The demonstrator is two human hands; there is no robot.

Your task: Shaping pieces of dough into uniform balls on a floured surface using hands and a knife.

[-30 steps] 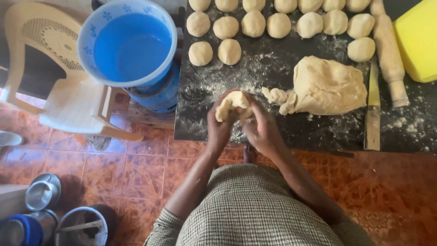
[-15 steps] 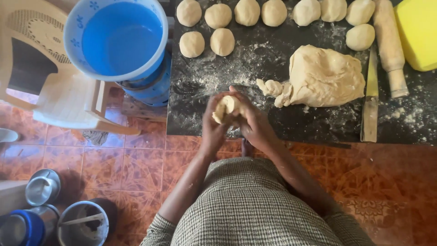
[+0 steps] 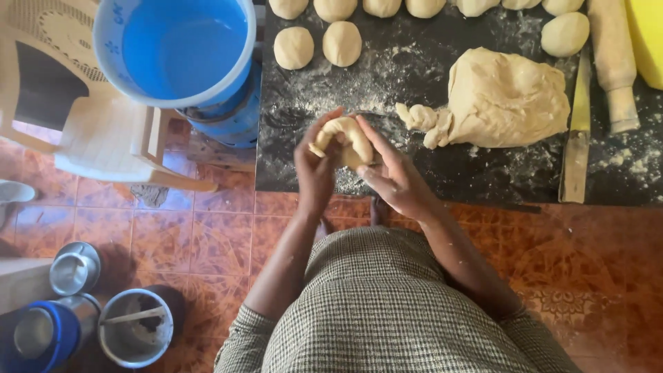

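Observation:
Both of my hands hold a small piece of dough [image 3: 345, 137] above the near edge of a floured black board [image 3: 414, 83]. My left hand [image 3: 314, 166] cups it from the left and my right hand [image 3: 392, 174] presses it from the right. A large lump of dough [image 3: 504, 97] lies on the board to the right, with a torn tail toward my hands. Several rolled dough balls [image 3: 293, 47] sit in rows at the board's far side.
A knife [image 3: 577, 148] and a wooden rolling pin [image 3: 613, 59] lie at the board's right, by a yellow container [image 3: 648, 34]. A blue bucket [image 3: 179, 48] and a cream plastic chair [image 3: 76, 117] stand to the left. Metal pots [image 3: 135, 324] sit on the tiled floor.
My hands have kept turning and folding the small dough piece, which now looks curled. The view has shifted slightly closer to the board.

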